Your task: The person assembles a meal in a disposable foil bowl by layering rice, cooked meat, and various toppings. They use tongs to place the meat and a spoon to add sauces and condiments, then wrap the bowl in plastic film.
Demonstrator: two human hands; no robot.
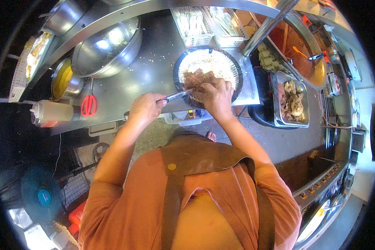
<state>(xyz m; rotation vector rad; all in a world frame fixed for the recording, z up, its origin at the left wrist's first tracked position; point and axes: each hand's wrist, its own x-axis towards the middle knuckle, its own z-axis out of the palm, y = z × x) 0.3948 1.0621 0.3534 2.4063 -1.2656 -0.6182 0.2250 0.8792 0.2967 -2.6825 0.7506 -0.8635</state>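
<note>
On the metal counter a round, dark-rimmed dish [238, 68] with a ridged white inside holds white, rice-like grains [206, 58]. Brown meat [197, 78] lies over them. My left hand [148, 107] is closed round the dark handle of a slim metal utensil [180, 96], whose far end reaches the meat; whether it is a knife or tongs I cannot make out. My right hand [218, 95] grips the meat from the right with curled fingers, its fingertips partly hidden.
Beyond the dish stand white baskets of plastic cutlery [196, 40]. To the left are a big steel bowl [108, 52], red-handled scissors [88, 105] and a squeeze bottle [54, 113]. At right are a steel pan of meat chunks [305, 113] and a large pot of red sauce [321, 68].
</note>
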